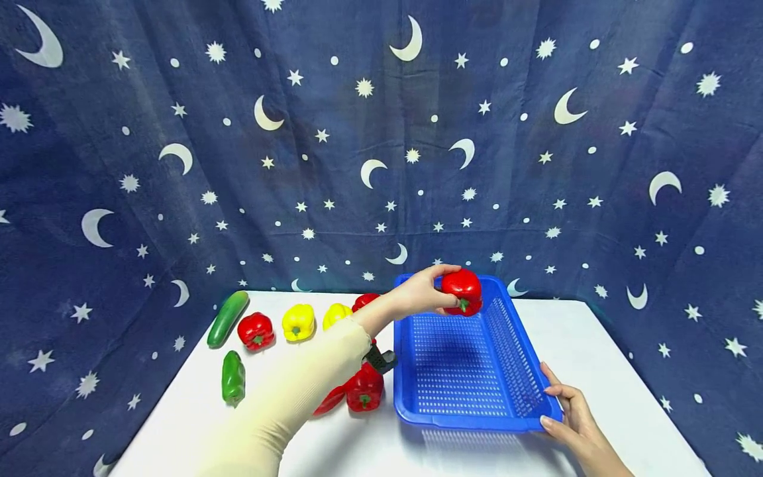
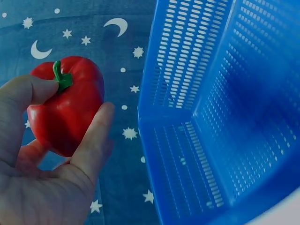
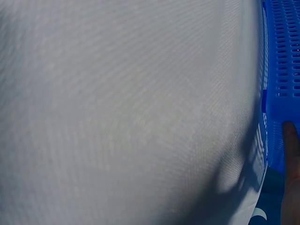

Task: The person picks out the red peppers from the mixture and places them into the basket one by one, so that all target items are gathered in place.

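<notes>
My left hand [image 1: 420, 291] grips a glossy red bell pepper [image 1: 466, 289] by its sides, above the far end of a blue perforated basket [image 1: 477, 422]. The left wrist view shows this pepper's green stem near the thumb, with the basket's wall [image 2: 171, 126] to its right. At the basket's near right corner, my right hand [image 1: 575, 414] holds the rim, thumb at the front and fingers along the side. Only one finger [image 3: 290, 145] against the blue wall appears in the right wrist view. The visible basket floor holds nothing.
Left of the basket on the white table [image 1: 614, 371] lie a cucumber [image 1: 228, 318], a green pepper [image 1: 233, 377], a red bell pepper [image 1: 256, 331] and yellow bell peppers [image 1: 298, 322]. More red peppers [image 1: 365, 387] lie near the left forearm, partly covered. A starry curtain [image 1: 334, 132] hangs behind.
</notes>
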Demonstrator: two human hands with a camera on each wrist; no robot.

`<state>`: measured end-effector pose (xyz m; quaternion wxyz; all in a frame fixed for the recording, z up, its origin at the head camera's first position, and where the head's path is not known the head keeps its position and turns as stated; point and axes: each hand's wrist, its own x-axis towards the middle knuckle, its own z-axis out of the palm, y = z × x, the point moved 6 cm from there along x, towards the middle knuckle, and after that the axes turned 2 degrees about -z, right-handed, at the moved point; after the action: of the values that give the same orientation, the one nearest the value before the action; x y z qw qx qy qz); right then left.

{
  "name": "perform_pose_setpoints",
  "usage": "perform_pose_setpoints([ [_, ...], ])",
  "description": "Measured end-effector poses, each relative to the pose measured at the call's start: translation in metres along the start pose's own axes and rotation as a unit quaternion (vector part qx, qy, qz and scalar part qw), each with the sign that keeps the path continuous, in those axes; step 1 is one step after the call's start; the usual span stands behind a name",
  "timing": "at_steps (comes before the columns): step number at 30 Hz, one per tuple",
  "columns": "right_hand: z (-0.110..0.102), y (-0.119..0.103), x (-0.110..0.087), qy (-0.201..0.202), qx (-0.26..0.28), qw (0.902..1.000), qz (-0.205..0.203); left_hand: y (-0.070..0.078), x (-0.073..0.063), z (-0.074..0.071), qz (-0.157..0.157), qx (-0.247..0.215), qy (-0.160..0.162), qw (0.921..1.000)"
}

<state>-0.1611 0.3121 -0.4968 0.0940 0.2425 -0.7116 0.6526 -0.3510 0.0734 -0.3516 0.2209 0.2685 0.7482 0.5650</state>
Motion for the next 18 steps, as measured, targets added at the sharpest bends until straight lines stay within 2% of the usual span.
perform_pose_setpoints([
  [4,-0.002,0.001,-0.001,0.007,-0.005,0.9998,0.016,0.002,0.013,0.013,0.005,-0.011,-0.004,0.9999],
  [8,-0.002,0.003,-0.002,0.016,-0.012,0.9988,0.044,0.000,0.026,0.024,-0.001,0.002,0.005,1.0000],
  [13,0.000,0.003,-0.002,0.010,-0.002,0.9993,0.037,-0.006,0.043,0.037,-0.011,-0.001,0.018,0.9998],
  [18,0.000,0.002,0.000,0.014,-0.018,0.9986,0.048,-0.015,0.058,0.048,-0.024,-0.021,0.028,0.9991],
])
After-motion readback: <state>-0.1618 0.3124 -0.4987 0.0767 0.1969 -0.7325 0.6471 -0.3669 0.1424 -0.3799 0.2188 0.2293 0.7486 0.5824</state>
